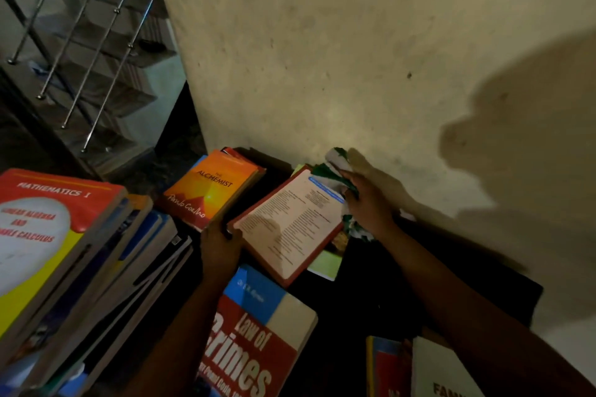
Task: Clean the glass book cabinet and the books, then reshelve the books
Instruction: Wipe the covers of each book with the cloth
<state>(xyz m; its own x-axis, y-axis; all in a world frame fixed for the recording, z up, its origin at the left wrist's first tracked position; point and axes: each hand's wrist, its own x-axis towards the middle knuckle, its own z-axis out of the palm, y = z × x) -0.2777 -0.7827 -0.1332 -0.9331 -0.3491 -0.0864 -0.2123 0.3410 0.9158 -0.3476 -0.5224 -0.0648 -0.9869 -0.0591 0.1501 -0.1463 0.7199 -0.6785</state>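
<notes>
A red-edged book lies back cover up on a dark table, its pale cover full of small print. My left hand grips its near left corner. My right hand holds a green and white cloth against the book's far right corner, by the wall. An orange book titled The Alchemist lies just left of it. A red, blue and white book titled Law of Crimes lies nearer me.
A tall stack of books topped by a red Mathematics I stands at the left. More books lie at the lower right. A green book sits under the held one. A cream wall backs the table; stairs with a metal railing are far left.
</notes>
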